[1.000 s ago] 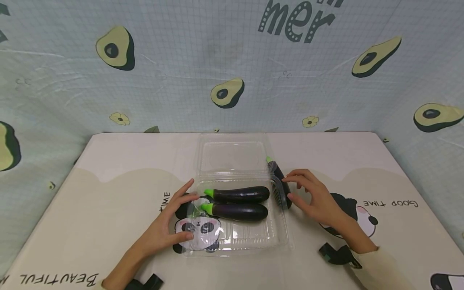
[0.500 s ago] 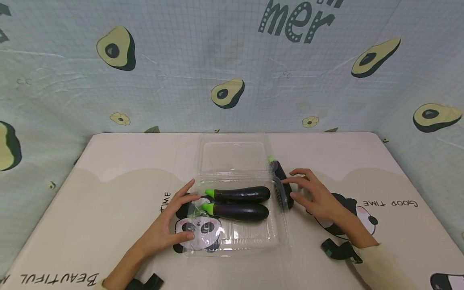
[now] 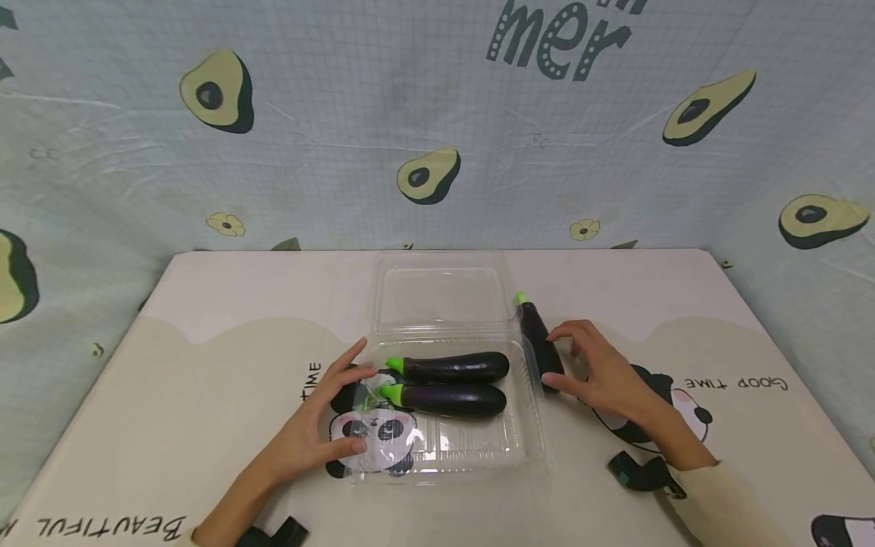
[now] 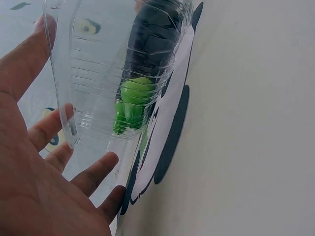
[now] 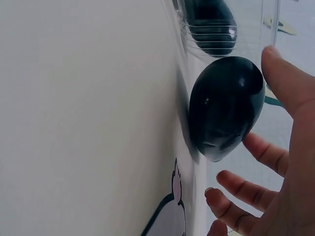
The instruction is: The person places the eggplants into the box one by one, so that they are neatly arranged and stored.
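A clear plastic clamshell box (image 3: 472, 448) lies with its lid laid back; two dark eggplants, the rear one (image 3: 458, 367) and the front one (image 3: 444, 399), lie side by side in it, green stems to the left. My left hand (image 3: 324, 422) is spread at the box's left side, fingertips at its rim (image 4: 61, 103). Outside the box's right wall lies a third eggplant (image 3: 536, 334), slanted, stem end pointing away. Over this eggplant's near part is my right hand (image 3: 604, 376), thumb and index fingertip right at its surface (image 5: 224, 105), the other fingers loosely bent.
The raised-back lid (image 3: 440, 285) reaches nearly to the table's far edge. Printed panda figures and lettering cover parts of the tabletop (image 3: 225, 403). Behind it hangs a cloth (image 3: 321, 152) with avocado prints. Dark wrist devices (image 3: 639, 471) sit by both wrists.
The third eggplant has shifted right, away from the box's wall. My right hand's index fingertip has drawn back to the right over it. My left hand has stayed in place.
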Demonstrator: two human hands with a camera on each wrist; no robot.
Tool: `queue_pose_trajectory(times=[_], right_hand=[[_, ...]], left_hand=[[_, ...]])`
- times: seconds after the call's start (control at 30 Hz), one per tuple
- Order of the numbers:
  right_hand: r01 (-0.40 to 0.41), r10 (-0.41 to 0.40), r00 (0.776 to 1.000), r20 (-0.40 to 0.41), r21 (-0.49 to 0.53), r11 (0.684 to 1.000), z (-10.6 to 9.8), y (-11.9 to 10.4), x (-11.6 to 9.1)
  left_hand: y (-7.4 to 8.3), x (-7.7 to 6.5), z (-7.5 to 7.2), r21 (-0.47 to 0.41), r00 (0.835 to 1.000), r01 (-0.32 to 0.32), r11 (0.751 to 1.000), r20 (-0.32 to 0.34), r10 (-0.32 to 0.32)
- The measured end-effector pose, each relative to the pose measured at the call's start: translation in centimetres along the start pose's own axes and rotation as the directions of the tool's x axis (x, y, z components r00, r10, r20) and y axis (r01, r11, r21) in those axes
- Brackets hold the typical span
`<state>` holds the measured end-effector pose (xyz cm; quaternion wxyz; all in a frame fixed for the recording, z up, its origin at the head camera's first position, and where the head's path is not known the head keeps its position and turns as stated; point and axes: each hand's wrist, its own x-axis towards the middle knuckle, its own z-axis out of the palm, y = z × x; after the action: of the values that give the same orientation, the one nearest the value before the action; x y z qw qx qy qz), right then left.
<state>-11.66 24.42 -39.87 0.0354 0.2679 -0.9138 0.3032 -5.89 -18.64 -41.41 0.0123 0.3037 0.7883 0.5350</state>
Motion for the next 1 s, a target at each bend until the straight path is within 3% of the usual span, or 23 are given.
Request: queue_pose_trajectory(times=[0.17, 0.77, 1.0], right_hand=[[-0.062, 0.062, 0.998, 0.011, -0.019, 0.998, -0.15, -0.38, -0.10], [-0.088, 0.090, 0.996, -0.026, 0.054, 0.995, 0.38, -0.57, -0.64], [-0.184, 0.188, 0.981, -0.053, 0.066, 0.981, 0.25, -0.73, -0.75]], left_hand=[[0.07, 0.01, -0.03, 0.007, 1.000, 0.003, 1.000, -0.002, -0.003], [0.14, -0.04, -0.04, 0.010, 1.000, 0.001, 1.000, 0.000, -0.001], [0.24, -0.02, -0.01, 0.013, 1.000, 0.005, 1.000, -0.002, -0.005]])
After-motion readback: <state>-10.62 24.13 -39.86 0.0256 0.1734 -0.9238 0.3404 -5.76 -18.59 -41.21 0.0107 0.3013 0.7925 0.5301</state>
